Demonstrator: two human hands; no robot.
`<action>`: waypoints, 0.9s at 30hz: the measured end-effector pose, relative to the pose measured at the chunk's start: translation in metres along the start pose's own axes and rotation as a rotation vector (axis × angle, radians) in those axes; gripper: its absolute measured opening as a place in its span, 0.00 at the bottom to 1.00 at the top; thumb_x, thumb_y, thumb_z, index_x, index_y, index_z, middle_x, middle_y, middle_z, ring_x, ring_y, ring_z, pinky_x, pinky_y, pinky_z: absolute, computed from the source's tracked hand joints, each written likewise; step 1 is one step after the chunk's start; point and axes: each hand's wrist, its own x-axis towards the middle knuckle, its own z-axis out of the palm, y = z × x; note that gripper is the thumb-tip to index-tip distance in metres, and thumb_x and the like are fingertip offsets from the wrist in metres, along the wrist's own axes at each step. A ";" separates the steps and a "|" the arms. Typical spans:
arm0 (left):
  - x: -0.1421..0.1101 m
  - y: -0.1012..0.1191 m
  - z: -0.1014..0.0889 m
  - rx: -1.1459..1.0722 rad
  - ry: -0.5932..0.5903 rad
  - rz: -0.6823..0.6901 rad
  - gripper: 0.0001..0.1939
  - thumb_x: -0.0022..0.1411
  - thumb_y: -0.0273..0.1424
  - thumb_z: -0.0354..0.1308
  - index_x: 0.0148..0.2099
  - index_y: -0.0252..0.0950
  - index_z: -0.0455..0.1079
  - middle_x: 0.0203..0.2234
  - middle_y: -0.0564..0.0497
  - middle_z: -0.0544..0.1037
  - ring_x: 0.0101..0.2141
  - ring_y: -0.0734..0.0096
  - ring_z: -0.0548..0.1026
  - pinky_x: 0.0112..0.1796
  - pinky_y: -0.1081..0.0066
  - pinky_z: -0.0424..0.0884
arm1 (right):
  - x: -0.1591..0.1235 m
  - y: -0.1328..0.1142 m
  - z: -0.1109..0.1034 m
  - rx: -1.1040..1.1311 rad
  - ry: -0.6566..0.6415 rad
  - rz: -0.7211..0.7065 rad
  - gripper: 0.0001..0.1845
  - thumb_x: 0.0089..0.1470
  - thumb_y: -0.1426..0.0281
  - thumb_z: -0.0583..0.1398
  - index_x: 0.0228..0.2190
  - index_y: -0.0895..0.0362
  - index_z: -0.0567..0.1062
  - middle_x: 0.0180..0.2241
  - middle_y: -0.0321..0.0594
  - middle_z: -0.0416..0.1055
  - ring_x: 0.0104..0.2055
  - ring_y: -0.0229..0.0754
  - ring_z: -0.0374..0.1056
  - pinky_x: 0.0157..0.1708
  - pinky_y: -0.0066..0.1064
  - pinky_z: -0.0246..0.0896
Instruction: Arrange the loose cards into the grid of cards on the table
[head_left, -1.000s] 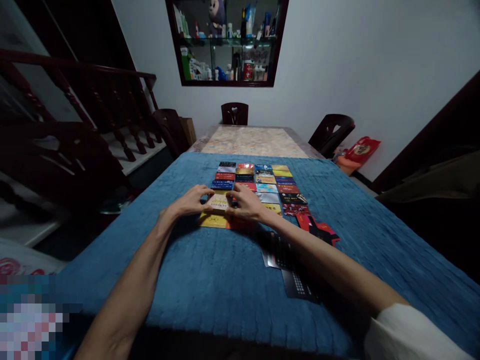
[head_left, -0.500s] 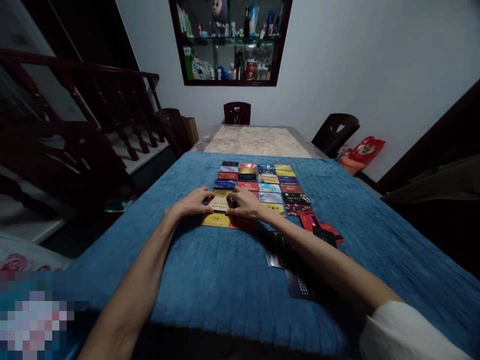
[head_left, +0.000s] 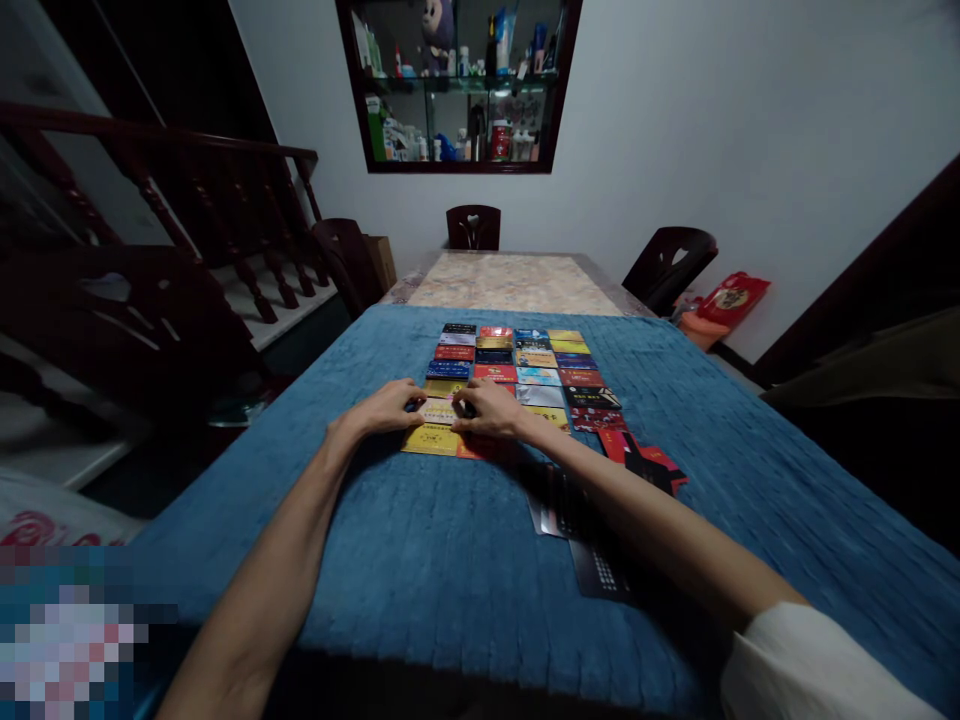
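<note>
A pale cream card (head_left: 439, 411) lies in the left column of cards, its two short ends between my hands. My left hand (head_left: 384, 407) grips its left end with curled fingers and thumb. On its right end are the bent fingers and thumb of my right hand (head_left: 491, 409). A gold card (head_left: 445, 387) is just beyond it, and a yellow card (head_left: 430, 440) just nearer to me. Beside the yellow one, an orange-red card (head_left: 480, 446) is partly under my right hand. Other cards, such as a dark blue card (head_left: 449, 370), form four columns.
Loose red and black cards (head_left: 646, 465) overlap at the right. Dark cards (head_left: 596, 570) lie partly beneath my right forearm. A blue cloth (head_left: 390, 560) covers the near part of the table (head_left: 517, 280). Chairs (head_left: 474, 228) stand around it.
The cream card now lies flatter between the gold and yellow cards. Both hands have shifted very slightly and keep hold of its ends.
</note>
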 end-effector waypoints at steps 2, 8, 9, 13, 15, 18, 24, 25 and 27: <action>0.000 0.000 0.000 0.006 0.004 0.008 0.17 0.56 0.35 0.56 0.46 0.33 0.76 0.41 0.44 0.75 0.39 0.62 0.72 0.42 0.67 0.67 | 0.000 0.000 0.000 -0.004 -0.002 0.002 0.21 0.52 0.54 0.68 0.42 0.54 0.79 0.45 0.46 0.71 0.48 0.50 0.66 0.42 0.33 0.60; 0.001 -0.001 0.001 0.005 0.025 0.011 0.16 0.56 0.35 0.56 0.44 0.35 0.76 0.41 0.45 0.75 0.39 0.62 0.73 0.42 0.68 0.68 | 0.000 0.000 0.000 -0.005 -0.013 -0.002 0.18 0.55 0.55 0.65 0.42 0.53 0.79 0.45 0.46 0.71 0.48 0.50 0.67 0.40 0.32 0.59; 0.001 -0.001 0.001 0.008 0.024 0.005 0.16 0.55 0.35 0.56 0.44 0.35 0.76 0.41 0.45 0.75 0.39 0.62 0.73 0.42 0.68 0.68 | 0.000 0.000 -0.001 -0.007 -0.013 0.001 0.17 0.56 0.55 0.65 0.42 0.53 0.79 0.44 0.46 0.71 0.48 0.50 0.67 0.40 0.32 0.59; 0.001 0.002 0.000 0.027 0.016 -0.010 0.17 0.55 0.35 0.56 0.44 0.36 0.76 0.40 0.47 0.75 0.39 0.64 0.73 0.41 0.70 0.68 | -0.001 -0.002 -0.002 -0.013 -0.015 0.009 0.16 0.56 0.56 0.64 0.41 0.53 0.79 0.44 0.46 0.71 0.48 0.50 0.67 0.39 0.32 0.59; 0.000 0.003 -0.001 0.037 0.011 -0.011 0.16 0.55 0.35 0.55 0.43 0.35 0.76 0.39 0.47 0.75 0.38 0.64 0.73 0.41 0.70 0.68 | -0.001 -0.002 -0.001 -0.014 -0.014 0.011 0.15 0.56 0.56 0.64 0.41 0.53 0.79 0.44 0.46 0.70 0.47 0.50 0.67 0.39 0.32 0.59; 0.000 0.005 -0.002 0.048 0.020 0.000 0.16 0.54 0.36 0.54 0.41 0.33 0.76 0.38 0.46 0.76 0.37 0.63 0.73 0.41 0.69 0.68 | 0.000 -0.003 0.000 -0.017 -0.010 0.015 0.14 0.56 0.59 0.64 0.41 0.52 0.79 0.45 0.46 0.70 0.48 0.50 0.66 0.40 0.33 0.59; 0.002 0.007 -0.002 0.062 0.046 0.003 0.17 0.55 0.37 0.52 0.40 0.34 0.77 0.38 0.45 0.78 0.38 0.61 0.74 0.41 0.68 0.69 | -0.004 -0.002 -0.004 -0.023 0.003 0.018 0.19 0.57 0.60 0.63 0.49 0.53 0.77 0.49 0.47 0.70 0.51 0.51 0.65 0.43 0.36 0.60; 0.002 0.006 -0.002 0.066 0.051 0.002 0.17 0.55 0.38 0.52 0.40 0.34 0.77 0.38 0.45 0.78 0.38 0.61 0.74 0.42 0.68 0.69 | -0.006 -0.001 -0.006 -0.027 0.012 0.016 0.21 0.57 0.60 0.63 0.51 0.53 0.76 0.50 0.48 0.70 0.51 0.52 0.64 0.44 0.37 0.60; 0.003 0.006 -0.002 0.077 0.064 0.000 0.18 0.56 0.38 0.51 0.40 0.34 0.76 0.38 0.45 0.79 0.38 0.61 0.75 0.42 0.68 0.69 | -0.011 0.004 -0.010 -0.041 0.032 0.006 0.21 0.58 0.60 0.62 0.52 0.54 0.76 0.50 0.48 0.71 0.52 0.53 0.64 0.46 0.39 0.60</action>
